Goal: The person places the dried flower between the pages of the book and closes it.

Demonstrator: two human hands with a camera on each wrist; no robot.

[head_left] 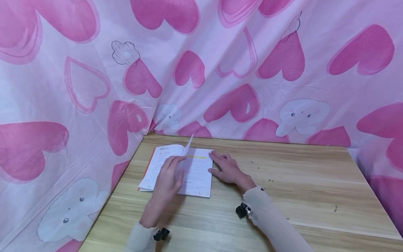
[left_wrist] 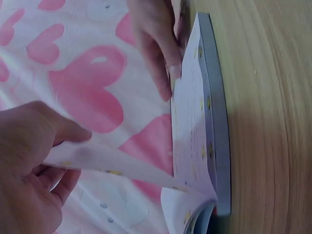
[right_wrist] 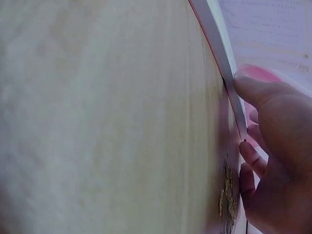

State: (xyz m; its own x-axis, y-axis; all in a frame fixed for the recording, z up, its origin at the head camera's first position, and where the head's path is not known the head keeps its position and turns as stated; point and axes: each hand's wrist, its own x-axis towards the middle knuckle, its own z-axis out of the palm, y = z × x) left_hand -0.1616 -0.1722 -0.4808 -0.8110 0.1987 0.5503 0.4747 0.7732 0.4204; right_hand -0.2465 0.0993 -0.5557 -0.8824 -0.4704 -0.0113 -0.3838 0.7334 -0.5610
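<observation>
I sit at a pale wooden table (head_left: 283, 196) pushed into a corner, and it looks like a home study spot rather than an office or shop. A pink bedsheet-like cloth (head_left: 220, 70) printed with hearts and white poodles hangs behind the far and left edges, and a printed workbook (head_left: 192, 171) lies open before me.

Head view high over the table (head_left: 283, 196); wrist views close, edge-on, sharing the booklet (head_left: 195, 171).

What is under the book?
The book lies on the wooden table. The left hand lifts one page; more printed pages show beneath. The table under the book is covered.
</observation>
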